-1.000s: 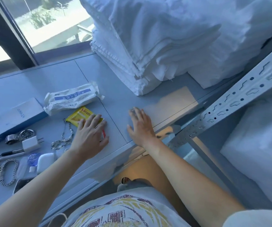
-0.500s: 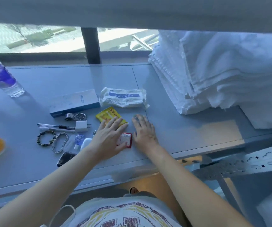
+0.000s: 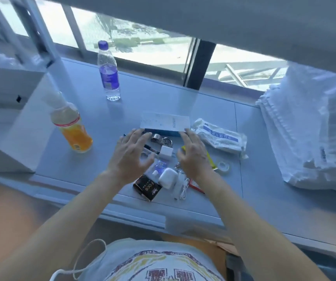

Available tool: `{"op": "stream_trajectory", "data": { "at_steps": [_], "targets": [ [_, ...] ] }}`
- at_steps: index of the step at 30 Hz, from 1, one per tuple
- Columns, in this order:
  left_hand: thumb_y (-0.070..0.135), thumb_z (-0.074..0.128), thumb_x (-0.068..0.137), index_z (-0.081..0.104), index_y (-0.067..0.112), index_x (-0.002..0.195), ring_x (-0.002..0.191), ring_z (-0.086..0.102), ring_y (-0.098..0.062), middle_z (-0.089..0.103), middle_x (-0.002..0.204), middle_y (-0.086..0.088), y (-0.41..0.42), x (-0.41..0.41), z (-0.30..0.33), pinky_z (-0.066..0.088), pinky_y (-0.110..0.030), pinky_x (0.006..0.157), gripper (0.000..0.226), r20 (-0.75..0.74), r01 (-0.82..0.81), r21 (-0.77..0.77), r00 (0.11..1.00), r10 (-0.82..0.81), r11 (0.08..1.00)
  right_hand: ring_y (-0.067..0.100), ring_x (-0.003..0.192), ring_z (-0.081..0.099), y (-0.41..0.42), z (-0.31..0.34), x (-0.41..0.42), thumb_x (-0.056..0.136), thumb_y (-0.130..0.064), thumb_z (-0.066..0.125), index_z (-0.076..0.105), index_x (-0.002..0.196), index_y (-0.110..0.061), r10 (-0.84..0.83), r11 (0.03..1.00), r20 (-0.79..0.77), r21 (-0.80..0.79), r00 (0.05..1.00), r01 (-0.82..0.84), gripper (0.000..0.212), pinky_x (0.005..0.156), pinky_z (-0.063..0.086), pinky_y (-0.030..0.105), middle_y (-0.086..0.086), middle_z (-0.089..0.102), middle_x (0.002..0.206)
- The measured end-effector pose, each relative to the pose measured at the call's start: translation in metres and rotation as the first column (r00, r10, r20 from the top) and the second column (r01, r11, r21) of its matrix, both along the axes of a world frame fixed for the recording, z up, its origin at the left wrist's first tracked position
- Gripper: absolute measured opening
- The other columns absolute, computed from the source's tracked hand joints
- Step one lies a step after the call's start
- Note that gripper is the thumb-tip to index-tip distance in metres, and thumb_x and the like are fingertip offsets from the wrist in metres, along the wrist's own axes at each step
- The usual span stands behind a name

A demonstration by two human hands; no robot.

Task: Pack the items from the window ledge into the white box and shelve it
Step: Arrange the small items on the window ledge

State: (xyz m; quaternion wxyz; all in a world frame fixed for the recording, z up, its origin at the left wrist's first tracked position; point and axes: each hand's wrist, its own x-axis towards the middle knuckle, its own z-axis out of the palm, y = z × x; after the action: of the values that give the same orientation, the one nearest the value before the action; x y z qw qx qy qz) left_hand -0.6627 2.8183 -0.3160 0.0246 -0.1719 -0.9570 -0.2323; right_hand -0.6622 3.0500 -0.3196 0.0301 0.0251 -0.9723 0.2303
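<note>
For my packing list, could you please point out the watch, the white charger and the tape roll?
watch (image 3: 164, 139): head view, on its dial.
white charger (image 3: 166, 152): head view, on its top face.
tape roll (image 3: 223, 165): head view, on its clear ring.

A cluster of small things lies mid-ledge (image 3: 264, 191). Farthest in it is a flat box (image 3: 164, 123), with a sealed packet (image 3: 219, 136) to its right. Just nearer than the box lie a watch (image 3: 162, 139) and a charger plug (image 3: 166, 152). Nearer still sit an earbud case (image 3: 168, 177), a cable (image 3: 181, 188) to its right and a sachet (image 3: 147, 188) to its left. A tape roll (image 3: 223, 166) lies right of the cluster. A juice bottle (image 3: 71, 128) stands at left, a water bottle (image 3: 108, 72) farther back. Folded towels (image 3: 313, 134) are stacked at right.
</note>
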Motion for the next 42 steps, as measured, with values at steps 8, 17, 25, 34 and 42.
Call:
{"op": "stream_trajectory", "data": {
  "at_steps": [8,17,25,34,42],
  "targets": [
    [0.052,0.05,0.094,0.048,0.021,0.15,0.147,0.039,-0.025,0.045,0.157,-0.004,-0.069,0.028,-0.008,0.03,-0.048,0.12,0.064,0.0,-0.135,0.075,0.991,0.135,0.988,0.021,0.157,0.021,-0.087,0.027,-0.066,0.097,-0.017,0.058,0.037,0.158,-0.017,0.14,0.985,0.031,-0.103,0.99,-0.136,0.064,0.126,0.019,0.042,0.006,0.029,0.168],
    [0.046,0.054,0.091,0.055,0.015,0.142,0.133,0.051,-0.027,0.056,0.146,-0.004,-0.146,0.048,-0.012,0.04,-0.044,0.112,0.059,0.093,-0.367,0.233,0.93,0.355,0.9,0.022,0.15,0.035,-0.166,0.035,-0.149,0.096,-0.021,0.065,0.036,0.158,-0.012,0.162,0.964,0.107,-0.23,0.981,-0.135,0.069,0.121,0.03,0.036,0.006,0.036,0.163],
    [0.047,0.068,0.091,0.03,0.016,0.157,0.142,0.042,-0.022,0.046,0.152,-0.003,-0.174,0.013,-0.011,0.041,-0.042,0.112,0.082,0.159,-0.514,0.352,0.856,0.491,0.782,0.027,0.147,0.04,-0.197,0.049,-0.23,0.081,-0.036,0.085,0.028,0.161,-0.016,0.056,0.924,0.136,-0.382,0.989,0.001,0.101,0.117,0.04,0.042,0.008,0.036,0.163],
    [0.044,0.074,0.087,0.043,0.017,0.133,0.095,0.062,-0.029,0.063,0.111,-0.004,-0.171,-0.037,-0.023,0.044,-0.033,0.074,0.061,0.152,-0.491,0.404,0.868,0.473,0.772,0.015,0.115,0.056,-0.225,0.069,-0.273,0.073,-0.026,0.094,0.036,0.155,-0.016,0.089,0.866,0.058,-0.498,0.994,-0.048,0.101,0.097,0.048,0.029,-0.005,0.05,0.127],
    [0.048,0.074,0.087,0.041,0.02,0.133,0.096,0.063,-0.029,0.061,0.106,0.003,-0.174,-0.052,-0.038,0.045,-0.034,0.076,0.063,0.164,-0.457,0.432,0.888,0.43,0.778,0.022,0.104,0.064,-0.218,0.061,-0.27,0.089,-0.034,0.08,0.051,0.131,-0.014,0.035,0.878,-0.015,-0.476,0.999,-0.038,0.055,0.094,0.057,0.042,0.002,0.064,0.116]
  ]
}}
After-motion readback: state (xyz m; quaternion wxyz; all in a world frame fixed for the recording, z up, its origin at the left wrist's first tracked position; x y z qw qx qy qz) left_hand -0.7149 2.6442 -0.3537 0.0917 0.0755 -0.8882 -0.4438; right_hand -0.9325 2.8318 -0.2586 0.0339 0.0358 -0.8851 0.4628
